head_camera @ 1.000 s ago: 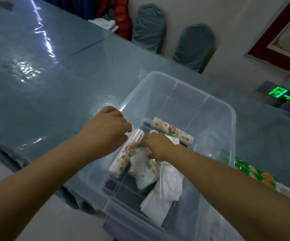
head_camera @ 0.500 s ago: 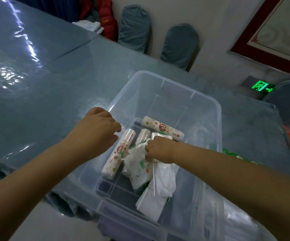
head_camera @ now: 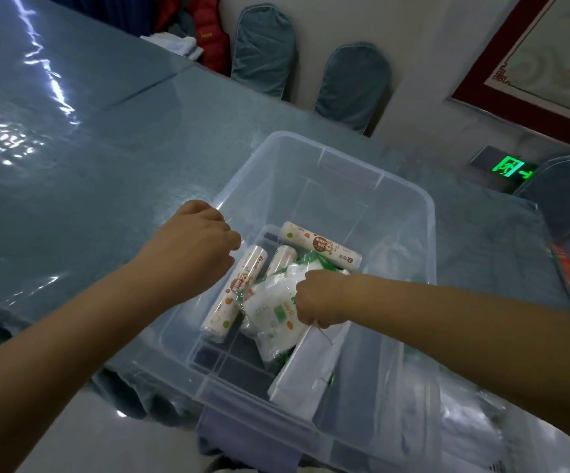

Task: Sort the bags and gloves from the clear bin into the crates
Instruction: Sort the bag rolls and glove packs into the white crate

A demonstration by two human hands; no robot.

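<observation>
A clear plastic bin (head_camera: 331, 158) stands on the table's near corner. Inside lie three printed rolls of bags: one at the left (head_camera: 234, 295), a short one in the middle (head_camera: 282, 259), one across the back (head_camera: 321, 245). A white glove packet with green print (head_camera: 270, 312) lies over them, and my right hand (head_camera: 317, 302) is shut on its right edge. A white flat packet (head_camera: 311, 370) leans below that hand. My left hand (head_camera: 195, 247) hovers over the bin's left rim, fingers curled, holding nothing I can see.
The blue-grey table (head_camera: 106, 165) under shiny plastic film stretches left and back. Two covered chairs (head_camera: 352, 87) stand against the far wall, another chair (head_camera: 563, 192) at the right. A green exit sign (head_camera: 510, 169) glows low on the wall. No crates are in view.
My right hand has closed on the glove packet and lifted it slightly, so its green edge shows. My left hand stays over the left rim.
</observation>
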